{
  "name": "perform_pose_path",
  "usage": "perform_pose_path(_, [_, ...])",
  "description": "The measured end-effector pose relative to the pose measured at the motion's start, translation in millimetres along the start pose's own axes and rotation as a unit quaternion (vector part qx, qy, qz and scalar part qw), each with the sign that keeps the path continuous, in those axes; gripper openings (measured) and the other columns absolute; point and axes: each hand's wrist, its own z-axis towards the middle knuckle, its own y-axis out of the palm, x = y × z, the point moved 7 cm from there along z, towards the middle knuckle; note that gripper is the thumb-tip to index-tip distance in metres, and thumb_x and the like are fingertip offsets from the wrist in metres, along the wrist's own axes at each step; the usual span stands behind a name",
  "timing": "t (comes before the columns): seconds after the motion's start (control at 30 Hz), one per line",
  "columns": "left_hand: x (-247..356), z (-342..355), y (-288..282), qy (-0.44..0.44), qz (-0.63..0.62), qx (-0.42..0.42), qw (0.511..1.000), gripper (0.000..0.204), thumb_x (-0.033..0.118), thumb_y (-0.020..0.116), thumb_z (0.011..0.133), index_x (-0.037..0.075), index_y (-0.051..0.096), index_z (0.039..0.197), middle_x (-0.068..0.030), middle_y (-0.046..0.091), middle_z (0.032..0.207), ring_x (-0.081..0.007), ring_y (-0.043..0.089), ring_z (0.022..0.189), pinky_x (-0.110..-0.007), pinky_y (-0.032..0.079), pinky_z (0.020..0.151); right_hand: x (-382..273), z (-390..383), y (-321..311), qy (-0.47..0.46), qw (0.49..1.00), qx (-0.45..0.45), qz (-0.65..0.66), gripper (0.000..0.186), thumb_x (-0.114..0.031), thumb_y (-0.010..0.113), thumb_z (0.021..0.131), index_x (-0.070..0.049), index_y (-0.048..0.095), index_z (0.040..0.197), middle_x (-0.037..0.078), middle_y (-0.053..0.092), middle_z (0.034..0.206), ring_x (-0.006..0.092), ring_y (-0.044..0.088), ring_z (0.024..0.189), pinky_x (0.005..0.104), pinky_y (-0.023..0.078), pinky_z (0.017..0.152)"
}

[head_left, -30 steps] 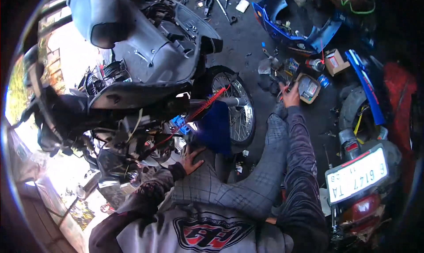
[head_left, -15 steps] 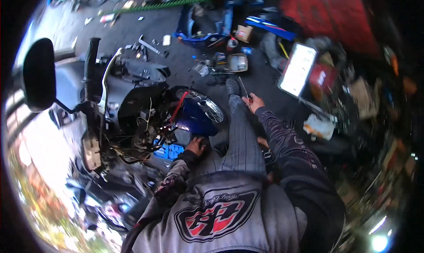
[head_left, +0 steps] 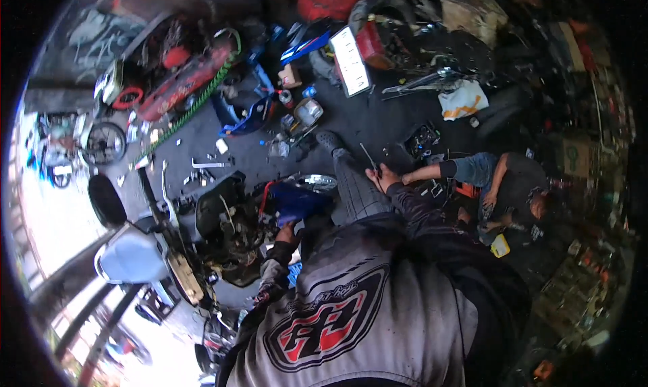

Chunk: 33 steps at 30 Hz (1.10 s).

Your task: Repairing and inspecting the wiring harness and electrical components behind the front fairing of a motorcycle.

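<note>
My right hand (head_left: 385,179), out over the grey-trousered leg (head_left: 358,188), is closed around a thin-shafted screwdriver (head_left: 368,155), its tip pointing away from me. On the left, my left hand (head_left: 287,234) is at the lower edge of the dark blue front fender (head_left: 297,202) of a motorcycle. Its fingers are small and blurred; whether they grip the edge or only touch it does not show. Beyond the fender, part of the spoked front wheel (head_left: 317,182) is visible. The motorcycle's front is stripped, with wiring and dark parts (head_left: 233,215) exposed.
A co-worker (head_left: 523,177) squats at the right. Ahead lie a blue body panel (head_left: 244,115), a parts box (head_left: 310,112) and a white plate (head_left: 349,61) on another motorcycle. The handlebar mirror (head_left: 106,201) sticks out at left. A blue tool case (head_left: 294,273) is beside my left forearm.
My view has swung to the right, bringing the co-worker into sight. My left hand has moved from my thigh to the fender's edge. My right hand still holds the screwdriver.
</note>
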Motion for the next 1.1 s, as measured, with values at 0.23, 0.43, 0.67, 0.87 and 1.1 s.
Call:
perform_pose_path(0.23, [103,92,-29,0.084,0.066,-0.071,0.992,0.045,0.034,0.062,0.086,0.008,0.055,0.122,-0.0227,0.057,0.120,-0.0413,0.057,0.108,-0.046,0.048,0.088,15,21,-70,-0.022,0.993,0.027,0.115,0.096,-0.071,0.050,0.080,0.007,0.038,0.136,0.030,0.058,0.117,0.0406,0.058,0.107,0.0433,0.047,0.088])
perform_pose_path(0.43, [290,239,-88,0.087,-0.037,0.010,0.995,0.037,0.024,0.063,0.085,0.007,0.059,0.117,-0.0198,0.057,0.114,-0.0405,0.055,0.107,-0.045,0.045,0.091,89,101,-143,0.028,0.937,0.104,0.333,0.079,-0.063,0.052,0.085,0.005,0.047,0.124,0.023,0.063,0.100,0.0387,0.062,0.094,0.0426,0.048,0.079])
perform_pose_path(0.67, [530,407,-119,0.351,0.233,0.201,0.884,0.033,0.021,0.062,0.082,0.017,0.061,0.115,-0.0109,0.051,0.125,-0.0329,0.045,0.119,-0.053,0.039,0.092,155,182,-235,-0.017,0.965,0.152,0.213,0.066,-0.049,0.049,0.093,0.009,0.046,0.125,0.028,0.055,0.120,0.0348,0.057,0.110,0.0369,0.045,0.091])
perform_pose_path(0.87, [541,473,-94,0.306,0.409,0.085,0.856,0.034,0.024,0.053,0.085,0.022,0.063,0.117,-0.0049,0.048,0.133,-0.0284,0.037,0.127,-0.065,0.031,0.096,186,190,-236,0.065,0.754,0.135,0.639,0.059,-0.039,0.043,0.098,0.000,0.034,0.141,0.026,0.033,0.145,0.0368,0.039,0.129,0.0455,0.040,0.101])
perform_pose_path(1.1, [529,432,-111,0.304,0.270,0.153,0.901,0.040,0.022,0.056,0.086,0.020,0.057,0.126,-0.0113,0.042,0.140,-0.0340,0.035,0.130,-0.058,0.031,0.102,159,203,-266,-0.185,0.940,0.174,0.226,0.065,-0.050,0.044,0.095,-0.004,0.035,0.141,0.023,0.039,0.142,0.0383,0.044,0.125,0.0465,0.042,0.099])
